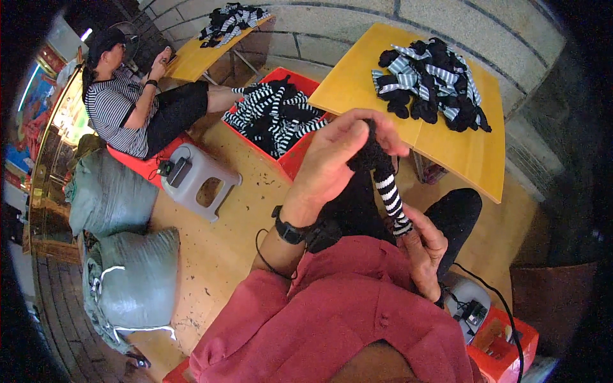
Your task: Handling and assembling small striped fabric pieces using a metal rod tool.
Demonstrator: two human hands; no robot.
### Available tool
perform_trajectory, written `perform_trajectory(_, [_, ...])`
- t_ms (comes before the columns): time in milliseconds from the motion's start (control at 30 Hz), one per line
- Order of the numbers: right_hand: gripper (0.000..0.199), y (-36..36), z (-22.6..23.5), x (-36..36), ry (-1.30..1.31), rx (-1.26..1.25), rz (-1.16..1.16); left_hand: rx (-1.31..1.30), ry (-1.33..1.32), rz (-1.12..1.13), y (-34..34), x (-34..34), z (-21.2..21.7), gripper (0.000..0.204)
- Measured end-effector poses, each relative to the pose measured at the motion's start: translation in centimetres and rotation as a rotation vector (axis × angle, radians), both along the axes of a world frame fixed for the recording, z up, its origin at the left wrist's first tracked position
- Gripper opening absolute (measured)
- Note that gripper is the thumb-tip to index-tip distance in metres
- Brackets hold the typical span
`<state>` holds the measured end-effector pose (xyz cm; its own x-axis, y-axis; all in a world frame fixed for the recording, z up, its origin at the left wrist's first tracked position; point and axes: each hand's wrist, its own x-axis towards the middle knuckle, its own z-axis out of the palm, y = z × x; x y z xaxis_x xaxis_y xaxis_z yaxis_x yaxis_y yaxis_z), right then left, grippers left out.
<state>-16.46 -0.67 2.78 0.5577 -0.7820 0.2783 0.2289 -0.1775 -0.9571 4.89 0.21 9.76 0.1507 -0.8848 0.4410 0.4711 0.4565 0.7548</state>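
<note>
In front of my body is a narrow black-and-white striped knit piece (390, 196) with a dark, bunched end; I cannot tell whether it is a sock or a glove. My left hand (332, 156) is at the upper, black end, its thumb and fingers curved around the fabric. Lower down and to the right, my right hand (423, 252) grips the striped end between thumb and fingers. The piece runs at a slant between both hands. More black knit pieces with grey-and-white stripes lie heaped in a pile (431, 83) on the yellow table (348, 70) ahead.
A red crate (290, 166) full of striped knit pieces stands left of the table. Farther left, a seated person (128, 102) in a striped shirt is beside a grey stool (191, 182). Stuffed green sacks (143, 281) sit at the left. A black cable (504, 300) hangs at my right.
</note>
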Motion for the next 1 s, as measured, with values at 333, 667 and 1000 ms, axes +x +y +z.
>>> perform_trajectory(333, [0.03,0.7,-0.2,0.5,0.059,-0.02,-0.036,-0.11,0.319,0.109,-0.9,-2.8,-0.6,0.028])
perform_trajectory(667, [0.039,1.0,1.3,0.3,-0.054,0.511,0.136,-0.104,0.336,0.033,-0.1,-5.4,-1.4,0.029])
perform_trajectory(1000, [0.049,0.1,-1.2,1.5,0.174,-0.411,-0.224,-0.125,0.245,0.094,-0.8,-5.9,-2.4,0.028])
